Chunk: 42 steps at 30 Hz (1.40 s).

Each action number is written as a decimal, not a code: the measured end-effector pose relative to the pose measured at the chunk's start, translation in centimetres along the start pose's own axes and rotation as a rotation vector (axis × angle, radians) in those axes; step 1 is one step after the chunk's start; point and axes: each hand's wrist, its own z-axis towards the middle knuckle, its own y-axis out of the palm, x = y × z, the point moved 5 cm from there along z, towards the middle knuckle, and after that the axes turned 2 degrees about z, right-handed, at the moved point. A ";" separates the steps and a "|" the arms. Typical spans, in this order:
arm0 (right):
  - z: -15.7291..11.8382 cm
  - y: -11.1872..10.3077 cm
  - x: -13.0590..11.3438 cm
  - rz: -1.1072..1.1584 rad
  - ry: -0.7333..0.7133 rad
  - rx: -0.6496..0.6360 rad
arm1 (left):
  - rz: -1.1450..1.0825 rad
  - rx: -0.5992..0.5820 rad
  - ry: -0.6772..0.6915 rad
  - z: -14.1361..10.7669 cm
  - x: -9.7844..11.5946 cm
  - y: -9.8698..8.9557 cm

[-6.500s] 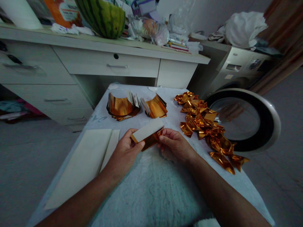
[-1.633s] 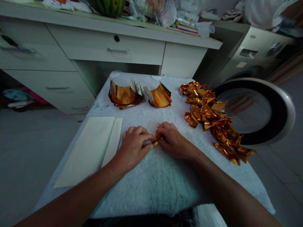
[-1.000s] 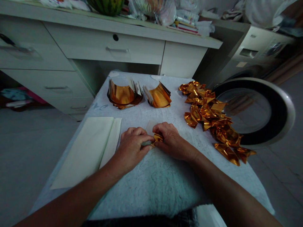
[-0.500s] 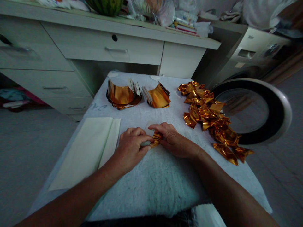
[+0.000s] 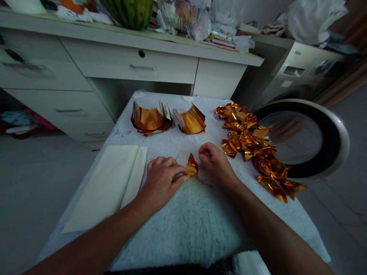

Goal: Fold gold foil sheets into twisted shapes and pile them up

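Between thumb and fingers, my left hand [image 5: 163, 181] pinches the left end of a small folded piece of gold foil paper [image 5: 192, 167]. The foil's free end points up, with creases across it. A pale slip of paper [image 5: 182, 156] lies just behind the foil, partly covered by my left fingers. Close to the foil's right side is my right hand [image 5: 215, 164], closed with its fingers curled in and slightly apart from the foil. Whatever it might hold is hidden. A pile of folded gold foil pieces [image 5: 243, 131] lies to the right.
Two curved stacks of gold foil sheets [image 5: 149, 118] stand at the back of the cloth-covered table [image 5: 177, 225]. Folded pale paper sheets [image 5: 106, 183] lie at left. Beyond are a drawer cabinet [image 5: 137, 70] with a watermelon [image 5: 129, 13] on top, and a washing machine's open door [image 5: 338, 141].
My right hand has drawn off the foil, slightly right and up, and its fingers have curled in. My left hand keeps its pinch. The foil's end now stands exposed. The view has tilted slightly upward.
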 end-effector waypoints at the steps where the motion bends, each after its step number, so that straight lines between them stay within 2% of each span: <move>1: 0.0 0.0 0.0 -0.100 -0.021 0.022 | 0.006 0.007 0.003 0.0 0.1 0.0; 4: 0.0 0.6 0.1 -0.319 -0.034 -0.013 | 0.022 0.020 0.011 0.1 0.2 0.1; 7: -0.2 1.3 0.2 -0.410 -0.020 -0.049 | 0.024 0.035 0.023 0.1 0.2 0.2; 16: -0.2 2.1 -0.9 -0.371 -0.003 -0.063 | 0.009 0.122 -0.047 0.0 -0.1 0.3; 20: -0.2 1.9 -1.3 -0.180 -0.014 -0.108 | -0.027 0.173 -0.075 0.0 -0.2 0.2; 27: 0.1 2.0 0.0 0.399 0.102 -0.134 | -0.178 0.177 -0.141 0.2 -0.6 0.0; 30: 0.2 1.8 0.2 0.555 0.154 -0.139 | -0.336 0.183 -0.191 0.2 -0.9 -0.4; 34: 0.0 1.7 -0.2 0.796 0.232 -0.192 | -0.566 0.285 -0.251 0.2 -1.5 -1.4; 38: -0.4 1.7 -0.6 0.877 0.265 -0.232 | -0.767 0.381 -0.282 0.3 -2.1 -1.7; 42: -0.8 1.7 -0.5 0.892 0.309 -0.250 | -1.041 0.318 -0.275 0.6 -2.3 -1.0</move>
